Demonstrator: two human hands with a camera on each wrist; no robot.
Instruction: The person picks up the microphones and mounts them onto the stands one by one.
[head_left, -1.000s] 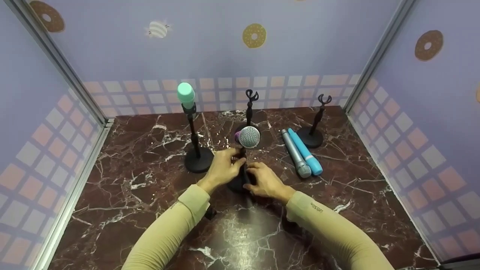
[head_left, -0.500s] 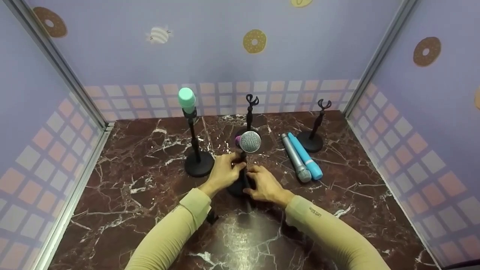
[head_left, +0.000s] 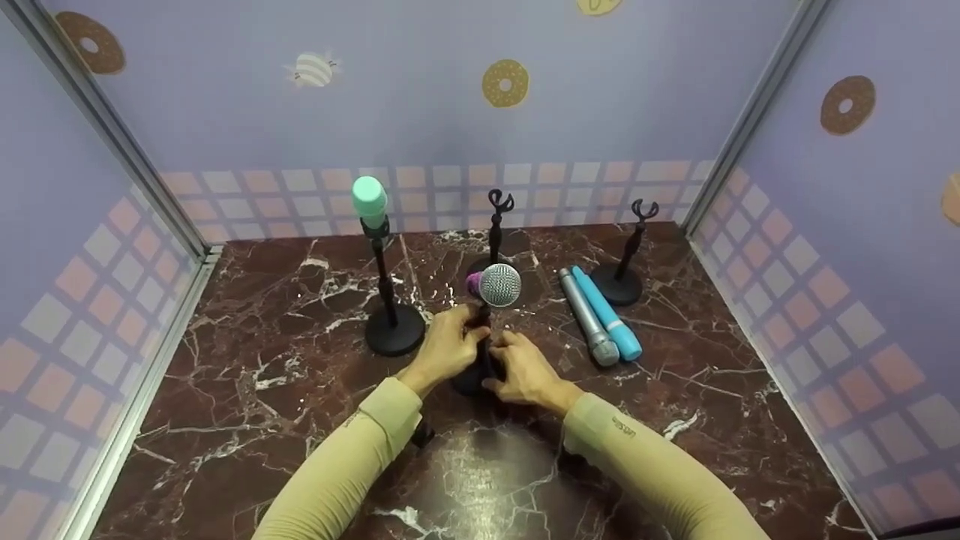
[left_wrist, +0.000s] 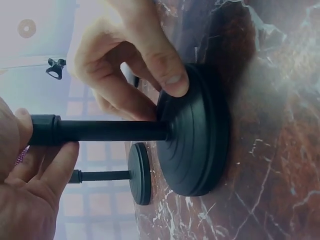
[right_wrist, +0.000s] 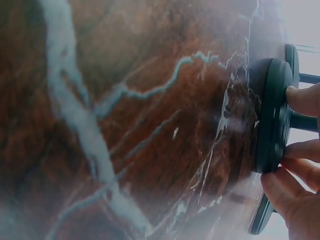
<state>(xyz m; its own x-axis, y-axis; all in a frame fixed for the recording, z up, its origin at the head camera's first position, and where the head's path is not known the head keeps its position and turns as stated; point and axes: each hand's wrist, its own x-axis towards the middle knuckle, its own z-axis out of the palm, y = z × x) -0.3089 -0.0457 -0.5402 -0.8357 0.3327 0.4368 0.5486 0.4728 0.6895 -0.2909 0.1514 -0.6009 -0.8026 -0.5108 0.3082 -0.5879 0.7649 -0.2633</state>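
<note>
A black microphone stand stands upright at the middle of the table, its round base (left_wrist: 192, 165) on the marble surface. It bears a microphone (head_left: 500, 285) with a silver mesh head and a purple body, which faces me. My left hand (head_left: 446, 341) grips the collar of the pole (left_wrist: 110, 131), thumb and fingers curled round it. Down at the base, my right hand (head_left: 529, 375) holds the stand. In the left wrist view its thumb (left_wrist: 176, 85) presses the base's top near the rim, with other fingers close to the pole.
To the left a stand (head_left: 395, 330) carries a mint-green microphone (head_left: 370, 199). Two stands with bare clips, one behind (head_left: 496, 225) and one at right (head_left: 619, 283), stand farther back. A silver microphone (head_left: 589, 315) and a blue microphone (head_left: 606, 311) lie side by side. Patterned walls enclose the table.
The head view has shifted a little, so the scene sits slightly lower in it. Both hands keep their places on the stand, with hardly any visible movement.
</note>
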